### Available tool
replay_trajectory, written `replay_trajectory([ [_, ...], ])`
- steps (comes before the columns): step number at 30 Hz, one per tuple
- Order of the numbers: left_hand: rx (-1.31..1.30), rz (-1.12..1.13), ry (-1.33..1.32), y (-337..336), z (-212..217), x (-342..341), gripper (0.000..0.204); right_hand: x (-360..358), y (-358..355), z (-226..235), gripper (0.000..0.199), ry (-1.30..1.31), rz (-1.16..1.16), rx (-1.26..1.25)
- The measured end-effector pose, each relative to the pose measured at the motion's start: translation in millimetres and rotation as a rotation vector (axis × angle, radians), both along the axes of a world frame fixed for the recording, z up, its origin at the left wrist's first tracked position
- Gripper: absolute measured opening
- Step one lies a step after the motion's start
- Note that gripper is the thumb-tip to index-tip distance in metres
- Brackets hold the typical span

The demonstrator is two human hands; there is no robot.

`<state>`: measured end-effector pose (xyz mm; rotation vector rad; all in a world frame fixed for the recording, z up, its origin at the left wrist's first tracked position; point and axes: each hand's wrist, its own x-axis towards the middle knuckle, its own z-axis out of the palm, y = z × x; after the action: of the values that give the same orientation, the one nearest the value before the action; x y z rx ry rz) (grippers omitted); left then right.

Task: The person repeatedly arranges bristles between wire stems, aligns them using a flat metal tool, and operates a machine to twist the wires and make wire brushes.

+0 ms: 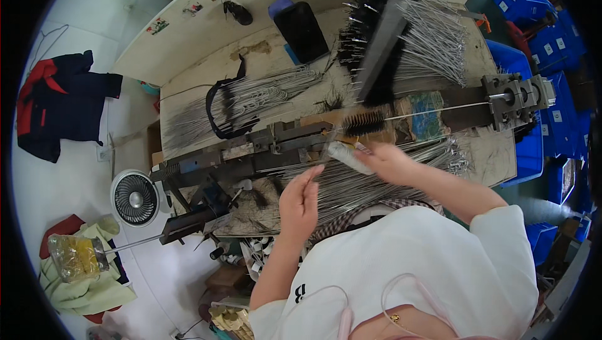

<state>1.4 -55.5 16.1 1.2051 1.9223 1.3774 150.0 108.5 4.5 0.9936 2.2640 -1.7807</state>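
My right hand [384, 162] is closed around a thick white piece [348, 156] that looks wrapped; its exact kind cannot be made out. A bit of yellow shows at its upper edge. Just beyond it, a round black bristle brush [364, 124] lies along the metal bench fixture [301, 134]. From the brush a thin metal rod [439, 110] runs right to a steel clamp block [518, 99]. My left hand [300, 204] is raised on the near side of the fixture, fingers stretched out, with nothing seen in it. Between and under the hands lie many thin metal wires [351, 191].
Behind the fixture stand a large stack of finished black brushes [371, 39], looped wires [269, 92], a black strap [213, 105] and a dark phone-like slab [301, 31]. A lever with a yellow-wrapped end [78, 258] sticks out left, near a fan [135, 198]. Blue bins [523, 1] line the right.
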Motion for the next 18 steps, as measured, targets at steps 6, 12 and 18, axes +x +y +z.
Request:
replay_trajectory([
  [6, 0.017, -0.341, 0.954, 45.2, 17.6, 20.9, 0.039, 24.7, 46.1, 66.1, 0.015, 0.282, -0.150, 0.193],
  [12, -0.128, -0.140, 0.886, 21.3, 57.3, 8.1, 0.028, 40.5, 56.6, 57.9, 0.036, 0.136, 0.264, 1.232],
  [18, 0.031, 0.561, 0.305, -31.0, 28.7, -32.9, 0.022, 41.1, 66.7, 39.0, 0.040, 0.081, 0.198, 1.244],
])
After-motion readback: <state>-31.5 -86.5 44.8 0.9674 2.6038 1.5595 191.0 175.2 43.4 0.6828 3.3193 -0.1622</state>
